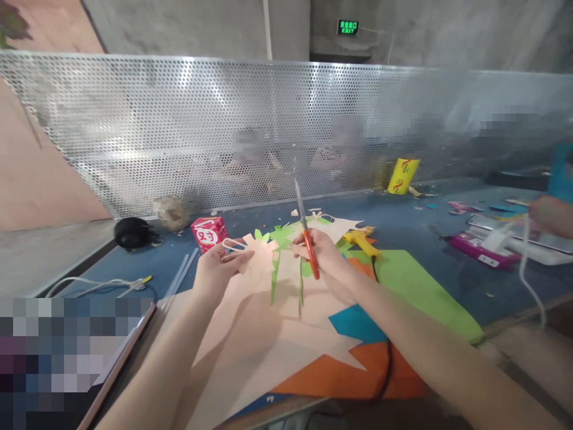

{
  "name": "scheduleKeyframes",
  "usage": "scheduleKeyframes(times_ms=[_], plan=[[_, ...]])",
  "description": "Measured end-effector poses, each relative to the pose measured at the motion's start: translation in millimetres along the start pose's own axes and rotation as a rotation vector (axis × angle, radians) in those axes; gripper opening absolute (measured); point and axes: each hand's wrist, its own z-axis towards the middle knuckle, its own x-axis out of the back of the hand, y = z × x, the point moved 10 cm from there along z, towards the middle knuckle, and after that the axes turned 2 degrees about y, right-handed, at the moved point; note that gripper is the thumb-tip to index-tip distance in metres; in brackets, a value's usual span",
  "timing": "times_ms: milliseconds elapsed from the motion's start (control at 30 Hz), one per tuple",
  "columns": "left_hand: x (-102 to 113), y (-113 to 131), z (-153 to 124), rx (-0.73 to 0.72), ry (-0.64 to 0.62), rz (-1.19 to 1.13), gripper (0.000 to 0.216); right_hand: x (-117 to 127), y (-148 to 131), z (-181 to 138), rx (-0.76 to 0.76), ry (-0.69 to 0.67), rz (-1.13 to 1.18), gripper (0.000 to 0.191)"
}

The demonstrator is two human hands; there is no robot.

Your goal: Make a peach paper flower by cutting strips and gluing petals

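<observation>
Left hand (219, 272) fingers pinching beige paper cutout (264, 263), right hand (324, 254) fingers gripping red scissors (308, 239), blades upward.

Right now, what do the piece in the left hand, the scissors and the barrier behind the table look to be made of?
Beige piece in the left hand: matte, thin, probably foam or card sheet. Scissors in the right hand: shiny metal blades, glossy red handles, likely plastic. Barrier: silvery perforated metal sheet, regular round holes.
</observation>
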Motion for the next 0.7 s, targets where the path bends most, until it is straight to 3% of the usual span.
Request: scheduleKeyframes(times_ms=[267,533,700], plan=[[8,-6,3,-0.011,0.044,0.156,0.042,43,16,10,-0.048,0.14,-0.669,0.011],[16,4,0,0.034,-0.002,0.261,0.043,34,33,13,-0.067,0.06,-0.958,0.016],[27,1,3,0.097,-0.003,0.313,0.054,25,17,8,0.057,0.069,-0.976,0.028]])
